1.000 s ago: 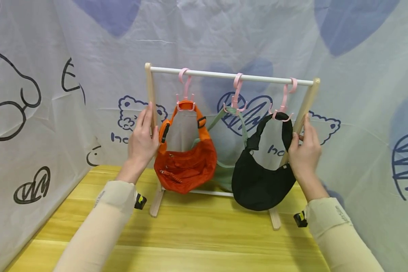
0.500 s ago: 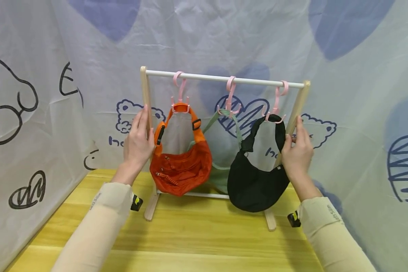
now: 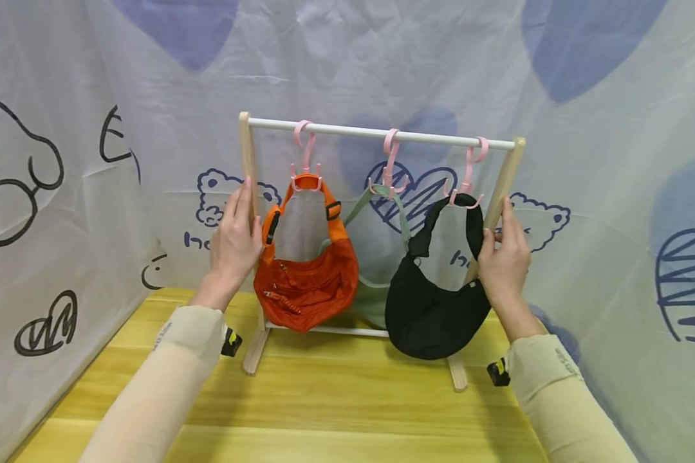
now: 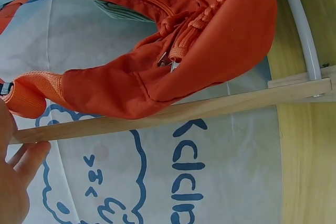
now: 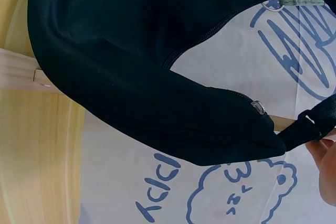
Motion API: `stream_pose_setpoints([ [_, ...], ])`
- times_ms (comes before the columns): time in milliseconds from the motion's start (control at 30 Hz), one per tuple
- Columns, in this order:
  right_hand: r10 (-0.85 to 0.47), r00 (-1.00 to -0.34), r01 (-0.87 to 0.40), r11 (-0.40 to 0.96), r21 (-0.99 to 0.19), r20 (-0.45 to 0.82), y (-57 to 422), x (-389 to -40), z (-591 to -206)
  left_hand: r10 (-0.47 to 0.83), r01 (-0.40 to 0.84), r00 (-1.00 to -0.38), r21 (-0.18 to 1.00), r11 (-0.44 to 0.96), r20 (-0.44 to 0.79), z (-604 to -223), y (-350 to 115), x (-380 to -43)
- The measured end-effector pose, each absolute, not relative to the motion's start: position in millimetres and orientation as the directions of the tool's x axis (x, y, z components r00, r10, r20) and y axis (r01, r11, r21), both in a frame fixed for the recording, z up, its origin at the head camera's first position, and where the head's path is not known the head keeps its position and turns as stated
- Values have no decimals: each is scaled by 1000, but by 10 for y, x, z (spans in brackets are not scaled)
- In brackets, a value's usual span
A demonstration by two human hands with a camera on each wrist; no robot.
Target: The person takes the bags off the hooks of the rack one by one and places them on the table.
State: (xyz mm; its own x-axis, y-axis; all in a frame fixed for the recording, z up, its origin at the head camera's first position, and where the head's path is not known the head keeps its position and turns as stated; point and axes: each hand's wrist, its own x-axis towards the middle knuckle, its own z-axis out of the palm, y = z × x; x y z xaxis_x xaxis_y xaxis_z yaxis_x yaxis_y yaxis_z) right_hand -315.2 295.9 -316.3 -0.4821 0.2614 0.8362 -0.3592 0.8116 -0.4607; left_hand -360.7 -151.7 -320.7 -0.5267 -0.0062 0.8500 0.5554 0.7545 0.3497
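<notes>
Rack point(image 3: 353, 131) edges: left hand point(image 3: 233, 247), right hand point(image 3: 504, 260) gripping posts. Only right wrist view shows me zipper point(image 5: 212, 35) on black bag point(image 5: 131, 56); curtain point(image 5: 123, 156) reads "ppy".

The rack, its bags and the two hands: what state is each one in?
Rack: upright, held at both sides
Orange-red bag: hanging from left pink hook
Green bag: hanging from middle hook, partly hidden
Black bag: hanging from right hook
Left hand: gripping left post
Right hand: gripping right post
</notes>
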Motion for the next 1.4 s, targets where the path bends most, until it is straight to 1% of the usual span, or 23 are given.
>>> stream_pose_setpoints([
  [167,265,-501,-365,799,-478,824,2948,-3150,-3132,0,532,-550,350,771,835,-3173,-1546,-3581],
  [267,268,-513,-362,794,-489,815,2948,-3124,-3128,21,531,-551,330,780,835,-3169,-1561,-3557],
  [367,262,-517,-356,800,-483,815,2954,-3095,-3129,39,542,-527,301,784,849,-3162,-1584,-3540],
  [500,250,-505,-352,814,-461,826,2976,-3069,-3133,55,567,-476,258,782,878,-3140,-1614,-3514],
  [633,232,-454,-385,819,-425,860,2973,-3045,-3128,70,585,-415,207,784,907,-3114,-1648,-3479],
  [833,169,-322,-495,809,-318,932,2873,-3000,-3095,108,606,-311,109,788,944,-3048,-1674,-3442],
  [933,130,-275,-536,801,-265,953,2787,-2968,-3061,127,629,-267,72,774,955,-2980,-1658,-3416],
  [1133,69,-241,-613,762,-207,968,2559,-2932,-2957,144,667,-220,41,743,965,-2779,-1608,-3363],
  [1333,23,-204,-689,707,-160,979,2285,-2929,-2856,198,686,-202,-6,728,959,-2584,-1535,-3366],
  [1400,10,-204,-701,697,-153,979,2200,-2931,-2833,227,688,-200,-29,725,953,-2520,-1503,-3373],
])
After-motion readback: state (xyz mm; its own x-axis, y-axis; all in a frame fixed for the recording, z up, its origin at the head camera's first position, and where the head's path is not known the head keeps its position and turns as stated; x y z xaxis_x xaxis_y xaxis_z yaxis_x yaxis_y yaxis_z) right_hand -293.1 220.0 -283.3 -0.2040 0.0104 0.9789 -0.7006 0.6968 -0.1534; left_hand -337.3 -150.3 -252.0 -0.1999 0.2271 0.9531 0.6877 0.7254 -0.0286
